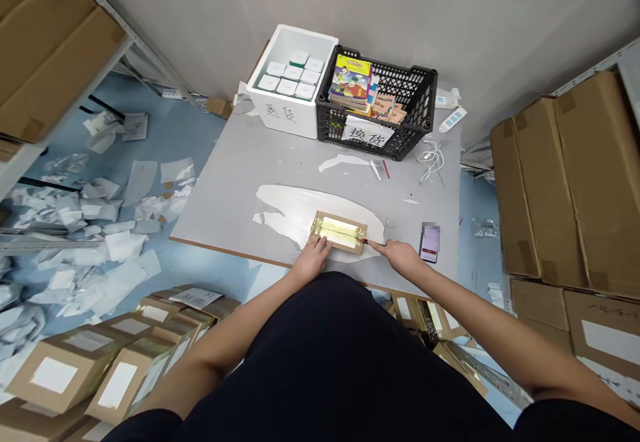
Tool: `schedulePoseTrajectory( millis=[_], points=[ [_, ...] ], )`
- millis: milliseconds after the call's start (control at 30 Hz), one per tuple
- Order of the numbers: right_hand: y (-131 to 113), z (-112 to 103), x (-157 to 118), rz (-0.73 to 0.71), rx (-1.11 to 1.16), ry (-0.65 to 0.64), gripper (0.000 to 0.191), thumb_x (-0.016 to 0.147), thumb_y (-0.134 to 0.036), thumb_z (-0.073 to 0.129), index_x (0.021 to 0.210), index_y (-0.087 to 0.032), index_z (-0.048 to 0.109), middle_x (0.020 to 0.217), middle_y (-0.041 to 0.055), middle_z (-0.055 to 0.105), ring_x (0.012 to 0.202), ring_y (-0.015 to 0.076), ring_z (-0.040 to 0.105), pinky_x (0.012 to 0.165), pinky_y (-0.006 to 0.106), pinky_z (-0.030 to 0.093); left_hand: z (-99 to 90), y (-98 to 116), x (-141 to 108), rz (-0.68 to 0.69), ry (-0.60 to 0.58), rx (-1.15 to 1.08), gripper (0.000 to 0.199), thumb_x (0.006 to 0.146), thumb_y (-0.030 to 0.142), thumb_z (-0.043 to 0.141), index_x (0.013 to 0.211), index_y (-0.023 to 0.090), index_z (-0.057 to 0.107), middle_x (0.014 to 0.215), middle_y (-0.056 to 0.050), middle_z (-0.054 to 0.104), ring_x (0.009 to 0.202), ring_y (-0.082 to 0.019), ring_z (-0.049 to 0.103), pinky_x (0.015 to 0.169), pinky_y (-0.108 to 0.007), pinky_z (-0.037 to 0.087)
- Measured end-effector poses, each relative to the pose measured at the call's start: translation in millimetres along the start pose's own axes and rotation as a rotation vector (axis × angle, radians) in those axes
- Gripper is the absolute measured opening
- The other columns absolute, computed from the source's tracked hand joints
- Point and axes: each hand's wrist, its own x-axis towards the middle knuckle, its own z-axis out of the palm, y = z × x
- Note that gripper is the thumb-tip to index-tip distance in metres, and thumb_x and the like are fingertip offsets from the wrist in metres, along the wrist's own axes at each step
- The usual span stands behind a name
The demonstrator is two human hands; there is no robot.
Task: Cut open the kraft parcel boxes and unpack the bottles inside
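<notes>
A small flat cardboard box (345, 224) with a pale label and shiny clear tape lies on the white sheet near the table's front edge. A thin dark line runs lengthwise across its top. My left hand (315, 253) holds the box at its lower left corner, fingers bent over the edge. In my right hand (399, 255) is a slim utility knife (373, 243), black with a red part; its tip meets the box's right end. The blade is too small to make out.
On the grey table (225, 182) stand a white foam bin (285, 115) of small white boxes and a black crate (410, 132) with books. A phone (430, 242) and white cable (433, 159) lie rightward. Cartons (55, 375) and paper scraps (120, 245) cover the floor at left.
</notes>
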Motion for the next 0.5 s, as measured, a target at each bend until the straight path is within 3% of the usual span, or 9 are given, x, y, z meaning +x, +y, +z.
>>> schedulePoseTrajectory(
  millis=[333, 500],
  points=[
    [3, 1, -26, 0.047, 0.039, -0.013, 0.068, 0.090, -0.005, 0.040, 0.148, -0.040, 0.030, 0.088, 0.0079, 0.062, 0.074, 0.0198, 0.064, 0.064, 0.026, 0.041, 0.7, 2, 6, 0.024, -0.012, 0.057, 0.056, 0.081, 0.010, 0.047, 0.137, 0.013, 0.041, 0.134, -0.019, 0.048, 0.131, -0.035, 0.038, 0.108, -0.057, 0.032],
    [12, 16, -44, 0.092, 0.077, 0.022, 0.071, 0.089, -0.004, 0.039, 0.148, -0.042, 0.030, 0.090, 0.0081, 0.064, 0.074, 0.0199, 0.064, 0.065, 0.027, 0.041, -2.7, 3, 8, 0.031, -0.030, 0.039, 0.058, 0.082, 0.011, 0.046, 0.139, 0.015, 0.039, 0.135, -0.018, 0.048, 0.131, -0.035, 0.038, 0.108, -0.057, 0.032]
  ],
)
